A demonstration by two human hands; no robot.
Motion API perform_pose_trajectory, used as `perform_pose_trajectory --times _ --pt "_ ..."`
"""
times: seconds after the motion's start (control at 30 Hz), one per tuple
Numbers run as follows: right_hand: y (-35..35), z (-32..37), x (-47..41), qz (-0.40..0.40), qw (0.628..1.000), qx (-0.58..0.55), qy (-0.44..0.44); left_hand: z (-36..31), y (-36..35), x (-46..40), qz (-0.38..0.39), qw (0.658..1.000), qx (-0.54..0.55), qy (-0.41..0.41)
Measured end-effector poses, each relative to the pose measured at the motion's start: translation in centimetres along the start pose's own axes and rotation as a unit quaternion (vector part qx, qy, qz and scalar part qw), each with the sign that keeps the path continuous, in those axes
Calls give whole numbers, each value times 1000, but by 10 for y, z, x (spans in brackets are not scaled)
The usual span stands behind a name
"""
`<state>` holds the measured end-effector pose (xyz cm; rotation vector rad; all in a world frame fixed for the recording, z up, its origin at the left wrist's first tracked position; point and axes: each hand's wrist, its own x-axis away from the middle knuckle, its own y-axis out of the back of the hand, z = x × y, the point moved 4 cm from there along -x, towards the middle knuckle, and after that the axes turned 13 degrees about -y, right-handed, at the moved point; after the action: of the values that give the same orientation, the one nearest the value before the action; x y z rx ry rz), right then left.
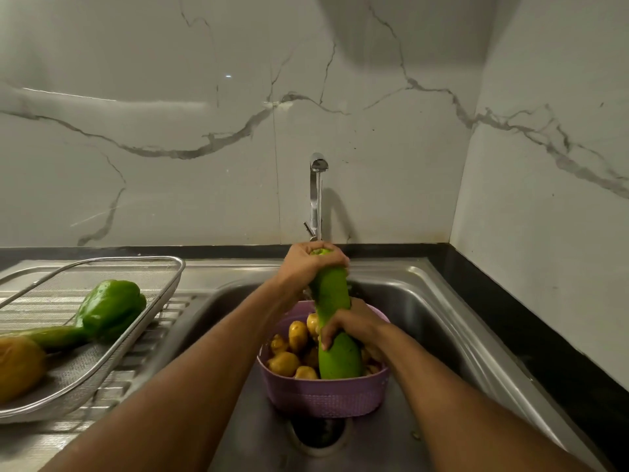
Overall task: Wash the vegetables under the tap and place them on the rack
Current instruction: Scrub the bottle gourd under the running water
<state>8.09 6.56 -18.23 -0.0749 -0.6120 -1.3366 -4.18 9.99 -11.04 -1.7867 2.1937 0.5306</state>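
Both hands clamped on gourd: left hand (308, 264) top end, right hand (350, 327) lower down, under running tap (318, 185). Gourd (332, 294) above basket (323, 396); potatoes (292, 349) inside unwashed, likely. Rack (143, 311) left of tap: pepper (110, 308) plus two more done.

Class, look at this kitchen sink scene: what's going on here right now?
A person is washing a long green gourd under the running tap. The left hand holds its top end and the right hand its middle, above a purple basket of potatoes. A green bell pepper already lies on the rack.
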Motion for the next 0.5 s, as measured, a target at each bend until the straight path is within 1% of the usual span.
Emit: perform_pose_trajectory --times 0.07,0.1,0.17,0.2,0.27,0.3,0.37,0.43,0.5 --pt "-1 2 2 -7 1000 3 -4 6 0 3 12 994 102 47" --pt "-1 4 3 -25 1000 -3 -4 9 0 4 -2 987 150 57" --pt "-3 9 3 -63 998 -21 -7 13 -3 3 -73 971 219 59" --pt "-4 11 3 -74 997 -30 -12 16 -5 2 -120 965 225 62" --pt "-7 10 1 -96 994 -47 -30 18 -6 0 -193 956 212 67" --pt "-8 7 0 -104 992 -60 -38 19 -7 -1 -210 954 202 67" --pt "-9 2 -4 -116 988 -89 -42 18 -10 -3 -215 964 147 56" --pt "-9 -1 -5 -132 985 -107 -29 13 -14 -2 -221 972 72 22" --pt "-7 -1 -6 -133 985 -111 -15 10 -18 0 -221 974 54 -3"
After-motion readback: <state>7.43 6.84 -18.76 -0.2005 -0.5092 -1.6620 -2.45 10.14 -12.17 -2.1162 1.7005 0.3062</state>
